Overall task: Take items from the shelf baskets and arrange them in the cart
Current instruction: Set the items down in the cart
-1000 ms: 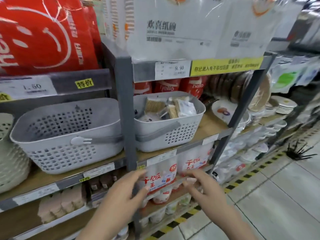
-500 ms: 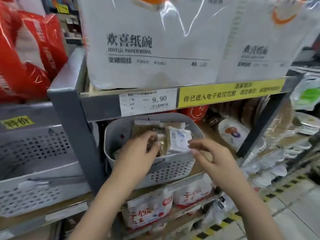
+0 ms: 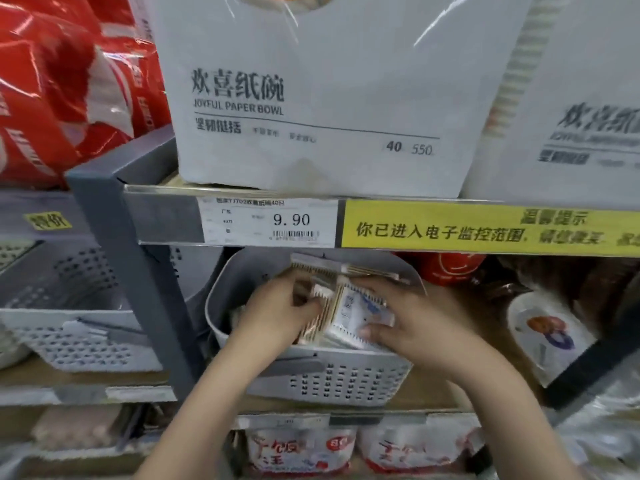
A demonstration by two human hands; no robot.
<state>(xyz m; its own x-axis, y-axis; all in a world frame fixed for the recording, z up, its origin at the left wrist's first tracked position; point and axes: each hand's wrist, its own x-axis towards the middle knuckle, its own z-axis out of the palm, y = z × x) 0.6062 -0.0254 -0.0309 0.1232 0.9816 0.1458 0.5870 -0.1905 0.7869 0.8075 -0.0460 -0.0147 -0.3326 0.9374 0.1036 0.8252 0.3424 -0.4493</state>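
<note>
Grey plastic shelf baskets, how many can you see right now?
2. One perforated grey plastic basket sits centre, under the 9.90 price tag, with both hands inside. Another sits left of the grey shelf post. More may be out of view.

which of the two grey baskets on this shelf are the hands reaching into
The right-hand grey basket, directly under the 9.90 price tag. Both the left hand and right hand are inside it on packets; the left-hand grey basket is untouched.
</note>
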